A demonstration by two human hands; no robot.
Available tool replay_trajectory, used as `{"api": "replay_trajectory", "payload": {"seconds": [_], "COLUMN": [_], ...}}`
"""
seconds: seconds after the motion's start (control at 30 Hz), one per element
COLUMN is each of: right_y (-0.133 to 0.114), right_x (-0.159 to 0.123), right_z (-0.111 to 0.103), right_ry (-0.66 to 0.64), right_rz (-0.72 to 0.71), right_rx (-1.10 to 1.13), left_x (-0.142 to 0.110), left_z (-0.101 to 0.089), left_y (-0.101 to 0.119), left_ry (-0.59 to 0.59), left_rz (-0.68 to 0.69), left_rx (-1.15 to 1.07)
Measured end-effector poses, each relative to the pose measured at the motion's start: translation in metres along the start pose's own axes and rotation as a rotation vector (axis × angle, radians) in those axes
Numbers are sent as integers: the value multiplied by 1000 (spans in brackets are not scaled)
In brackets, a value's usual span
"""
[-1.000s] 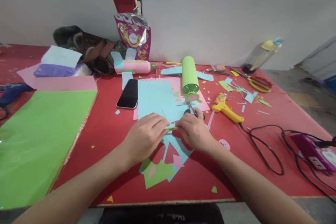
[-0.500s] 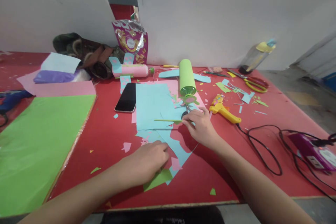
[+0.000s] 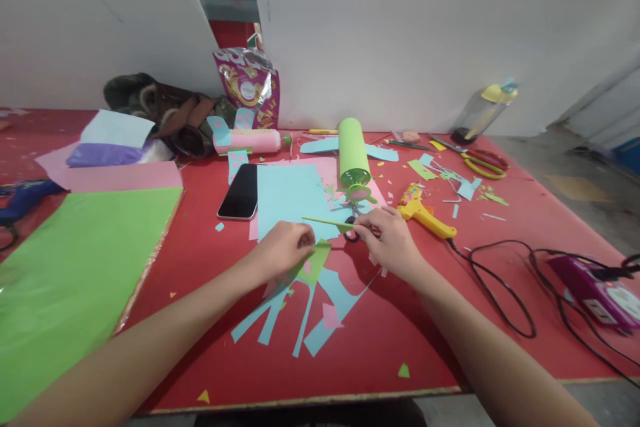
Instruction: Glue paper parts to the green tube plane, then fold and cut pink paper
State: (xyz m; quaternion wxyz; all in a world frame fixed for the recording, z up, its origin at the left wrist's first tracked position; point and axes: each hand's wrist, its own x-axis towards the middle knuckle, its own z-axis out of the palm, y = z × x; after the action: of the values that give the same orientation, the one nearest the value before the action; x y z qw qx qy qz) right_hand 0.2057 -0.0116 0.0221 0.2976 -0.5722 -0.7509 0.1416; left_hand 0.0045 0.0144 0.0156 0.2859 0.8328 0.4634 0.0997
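Observation:
My left hand [image 3: 285, 250] is closed, its thumb and fingers pinching a green paper scrap [image 3: 315, 265] over the pile of cuttings. In my right hand [image 3: 390, 237], fingers closed, is a thin green paper strip [image 3: 327, 221] that points left. Dark-handled scissors [image 3: 351, 232] lie by the right fingertips, partly covered by them. Beneath both hands is light blue paper [image 3: 287, 193], and several blue offcuts [image 3: 270, 312] fan out toward me. Just beyond the scissors, a green-wrapped bottle [image 3: 353, 147] lies with blue wings [image 3: 320, 145] and a flower-shaped paper piece at its neck.
A yellow glue gun [image 3: 425, 217] lies right of my right hand, its black cord running to a purple power strip [image 3: 595, 293]. A phone [image 3: 239, 192], a pink-wrapped bottle [image 3: 255, 140] and green sheets [image 3: 85, 280] are leftward. Large scissors [image 3: 480, 161] lie at back right.
My left hand has moved away from the front edge, carrying the green scrap toward my right hand. Blue offcuts now spread nearer the front edge. The green strip tilts more, its left end farther back.

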Motion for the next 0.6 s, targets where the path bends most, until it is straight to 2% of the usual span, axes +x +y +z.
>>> {"api": "replay_trajectory", "payload": {"seconds": [0.13,0.23,0.27,0.3,0.4,0.5,0.6], "right_y": [1,2,2,2,-3,-10,-16], "right_x": [-1,-2,-3,-3,-4,-3,-1], "right_z": [1,4,6,8,13,18,21], "right_ry": [-19,-49,-62,-78,-135,-188,-227], "right_rz": [26,26,14,-6,-74,-97,-88], "right_rx": [22,9,1,-5,-9,-25,-37], "left_x": [15,15,13,11,6,3,2], "left_z": [0,-15,-20,-25,-32,-27,-20], "left_y": [-8,-6,-4,-2,5,7,4], "left_ry": [161,354,381,366,112,-39,-105], "left_rz": [1,-8,8,57,259,301,287], "left_rx": [9,-83,-95,-92,-24,44,83]}}
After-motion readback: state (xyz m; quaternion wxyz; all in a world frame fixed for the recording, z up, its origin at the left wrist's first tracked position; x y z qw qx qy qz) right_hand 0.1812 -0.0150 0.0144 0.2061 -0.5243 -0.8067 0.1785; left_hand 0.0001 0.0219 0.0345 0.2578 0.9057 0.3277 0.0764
